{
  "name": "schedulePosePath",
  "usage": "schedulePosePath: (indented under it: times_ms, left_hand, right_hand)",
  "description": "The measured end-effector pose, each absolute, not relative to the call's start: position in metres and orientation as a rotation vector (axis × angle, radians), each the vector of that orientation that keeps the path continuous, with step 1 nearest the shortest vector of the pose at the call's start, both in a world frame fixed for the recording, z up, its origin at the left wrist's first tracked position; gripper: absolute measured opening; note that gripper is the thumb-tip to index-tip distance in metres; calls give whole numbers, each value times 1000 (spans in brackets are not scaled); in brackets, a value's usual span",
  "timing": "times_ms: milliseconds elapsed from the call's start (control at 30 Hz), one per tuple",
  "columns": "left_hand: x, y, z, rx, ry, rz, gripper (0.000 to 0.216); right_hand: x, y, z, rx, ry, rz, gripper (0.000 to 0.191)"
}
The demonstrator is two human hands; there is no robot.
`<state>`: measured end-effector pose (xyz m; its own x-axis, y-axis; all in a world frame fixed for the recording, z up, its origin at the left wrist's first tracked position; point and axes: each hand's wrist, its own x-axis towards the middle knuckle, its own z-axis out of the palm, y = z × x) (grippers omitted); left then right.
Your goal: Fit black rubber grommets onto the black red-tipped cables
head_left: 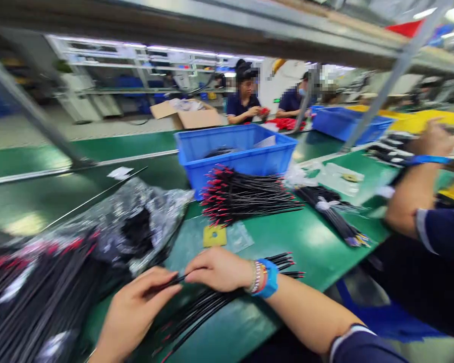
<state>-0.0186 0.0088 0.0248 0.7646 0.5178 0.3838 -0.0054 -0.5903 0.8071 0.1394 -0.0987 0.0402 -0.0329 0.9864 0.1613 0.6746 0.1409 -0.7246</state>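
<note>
My left hand point(134, 310) and my right hand point(215, 269) meet low in the view over a loose bunch of black wires with red tips point(212, 305) lying on the green table point(302, 242). Both hands pinch the same thin black wire point(174, 281) between fingertips, the left from the left side, the right from the right. A blue wrist strap and bead bracelets point(265, 278) circle my right wrist.
A plastic bag of black wires point(109, 232) lies at the left. Behind stand a pile of red-tipped wires point(245, 196) and a blue bin point(238, 151). A tied wire bundle point(333, 214) lies right. A co-worker's arm point(412, 186) reaches in at right; other people sit beyond.
</note>
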Motion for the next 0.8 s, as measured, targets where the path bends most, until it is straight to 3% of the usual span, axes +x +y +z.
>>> schedulePosePath:
  times_ms: [300,633,800]
  left_hand:
    - [-16,-1,24,1847,491,621,14]
    - [-14,-7,25,1816,526,609,10]
    - [-18,-2,29,1558,459,494,45]
  right_hand:
    - [136,-100,35,-1489,-1595,953,26]
    - [139,-100,32,-1505,-1582,960,25]
    - [140,-102,36,-1512,-1687,878,25]
